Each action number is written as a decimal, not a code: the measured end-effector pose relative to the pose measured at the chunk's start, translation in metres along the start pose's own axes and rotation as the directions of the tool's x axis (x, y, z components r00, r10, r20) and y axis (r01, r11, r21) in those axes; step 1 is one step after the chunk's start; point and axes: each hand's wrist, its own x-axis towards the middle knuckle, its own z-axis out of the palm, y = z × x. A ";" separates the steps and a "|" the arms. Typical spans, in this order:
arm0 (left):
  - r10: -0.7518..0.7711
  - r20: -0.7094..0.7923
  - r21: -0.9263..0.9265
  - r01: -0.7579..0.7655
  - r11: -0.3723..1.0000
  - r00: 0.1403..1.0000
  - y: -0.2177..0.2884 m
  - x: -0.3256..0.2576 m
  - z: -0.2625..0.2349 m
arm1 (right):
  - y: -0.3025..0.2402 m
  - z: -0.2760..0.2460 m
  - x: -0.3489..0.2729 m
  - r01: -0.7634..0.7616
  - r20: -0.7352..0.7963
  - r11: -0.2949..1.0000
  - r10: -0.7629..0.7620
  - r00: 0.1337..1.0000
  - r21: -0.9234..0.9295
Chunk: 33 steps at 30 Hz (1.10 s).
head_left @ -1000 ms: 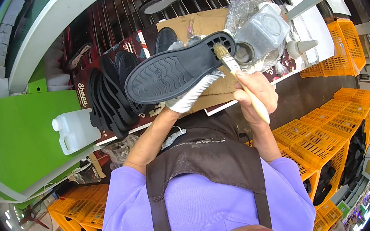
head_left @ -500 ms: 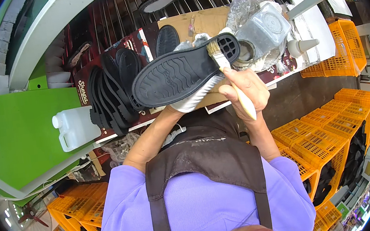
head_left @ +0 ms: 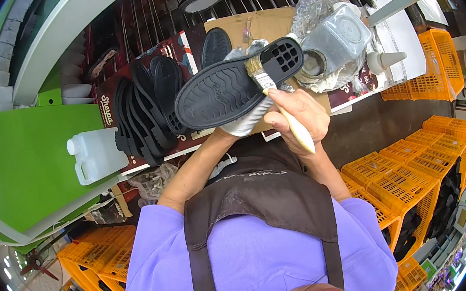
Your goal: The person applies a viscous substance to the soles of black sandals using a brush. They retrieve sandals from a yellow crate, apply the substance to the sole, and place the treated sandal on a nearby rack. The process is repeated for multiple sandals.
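Observation:
A black rubber shoe sole [head_left: 216, 96] is held up over the bench with its patterned side facing me. My left hand [head_left: 243, 125], in a white glove, supports it from beneath, and the sole hides most of its fingers. Between the fingers and thumb of my right hand [head_left: 302, 116] is the pale handle of a paintbrush [head_left: 298, 133]. The brush's bristles touch the sole beside the grid of holes at its heel end. Several more black soles [head_left: 141, 109] lie in an overlapping row to the left. Another sole [head_left: 215, 46] rests behind the held one.
A clear plastic container [head_left: 335, 38] with an open mouth lies tilted among plastic film, beside a white nozzle bottle [head_left: 384, 61]. A white jug [head_left: 96, 155] stands at the left. Orange crates [head_left: 401, 179] are stacked at right. Metal rollers with shoes run behind the cardboard [head_left: 266, 25].
The brush has moved left along the sole, from the heel grid toward the middle. The sole has shifted slightly right in my left hand, with the whole view shifting a little.

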 end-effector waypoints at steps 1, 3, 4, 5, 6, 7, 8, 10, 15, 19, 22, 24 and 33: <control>-0.006 0.001 -0.080 0.006 0.997 1.000 -0.010 -0.003 0.003 | 0.000 0.002 0.000 0.004 -0.003 1.000 -0.004 1.000 0.012; 0.006 -0.005 -0.113 -0.007 0.994 1.000 -0.018 -0.008 0.004 | -0.003 0.004 0.000 -0.008 0.006 1.000 0.008 1.000 0.019; 0.024 -0.012 -0.065 -0.025 0.998 1.000 -0.018 -0.009 0.003 | -0.003 0.005 0.000 -0.014 0.011 1.000 0.014 1.000 0.021; 0.042 -0.017 -0.017 -0.042 0.999 0.999 -0.017 -0.009 0.002 | -0.003 0.006 -0.001 -0.019 0.013 0.999 0.019 1.000 0.028; 0.020 -0.056 -0.078 -0.024 0.997 0.998 -0.019 -0.011 0.004 | -0.004 0.007 -0.001 -0.023 0.017 0.999 0.022 1.000 0.038; -0.005 -0.094 -0.140 -0.008 0.990 0.996 -0.021 -0.014 0.008 | -0.004 0.008 -0.001 -0.027 0.021 0.998 0.026 0.999 0.048; -0.004 -0.109 -0.140 -0.012 0.990 0.994 -0.022 -0.015 0.008 | -0.005 0.009 -0.001 -0.033 0.025 0.998 0.032 0.999 0.056; 0.026 -0.110 -0.080 -0.034 0.996 0.994 -0.021 -0.014 0.006 | -0.007 0.010 0.000 -0.046 0.030 0.996 0.044 0.999 0.070; 0.051 -0.042 0.078 -0.048 0.996 0.998 -0.025 -0.017 0.004 | -0.010 0.014 0.000 -0.083 0.014 0.986 0.082 0.997 0.146; -0.009 0.022 0.116 0.006 0.993 1.000 -0.033 -0.026 0.007 | -0.011 0.017 -0.001 -0.096 0.016 0.978 0.095 0.995 0.187; -0.036 0.066 0.123 0.028 0.992 0.997 -0.037 -0.031 0.009 | -0.011 0.018 -0.004 -0.121 0.038 0.970 0.115 0.993 0.209; -0.056 0.093 0.126 0.044 0.991 0.994 -0.038 -0.033 0.010 | -0.013 0.019 -0.004 -0.111 0.045 0.970 0.103 0.994 0.216; -0.145 0.240 0.139 0.114 0.984 0.960 -0.041 -0.042 0.013 | -0.019 0.019 0.001 -0.139 0.116 0.954 0.112 0.987 0.266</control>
